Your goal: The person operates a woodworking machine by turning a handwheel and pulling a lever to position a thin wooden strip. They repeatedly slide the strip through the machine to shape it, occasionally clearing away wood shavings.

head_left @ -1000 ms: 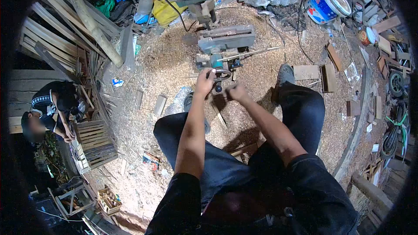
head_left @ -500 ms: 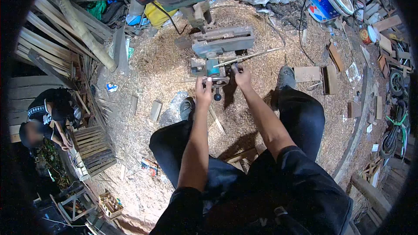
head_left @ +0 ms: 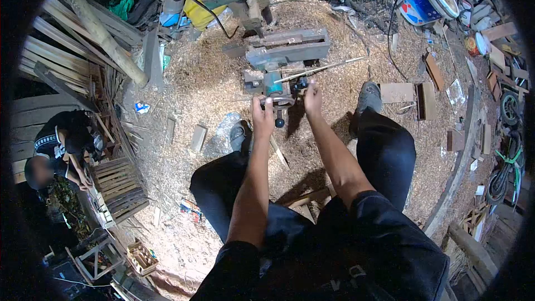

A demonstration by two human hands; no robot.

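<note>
A machine vise-like metal block (head_left: 298,54) with a teal-painted stem (head_left: 272,82) stands on the floor in front of me. My left hand (head_left: 263,117) is closed on the left side of a metal handwheel (head_left: 284,101), thumb over its rim. The wheel's dark ball-ended handle (head_left: 279,123) hangs below. My right hand (head_left: 313,100) is raised just right of the wheel, its fingers apart and nothing visible in them. It is beside a dark knob (head_left: 302,82). A thin wooden stick (head_left: 334,67) lies slanted across the machine above both hands.
Wood shavings (head_left: 200,78) cover the floor. A paint bucket (head_left: 426,0) stands at the upper right, and wood blocks (head_left: 426,101) lie below it. Long boards (head_left: 61,50) lean at the left. Another person (head_left: 64,145) works beside a slatted wooden piece (head_left: 120,192).
My right hand has drawn slightly right, off the dark knob it was touching. My left hand stays on the handwheel. The view has shifted a little.
</note>
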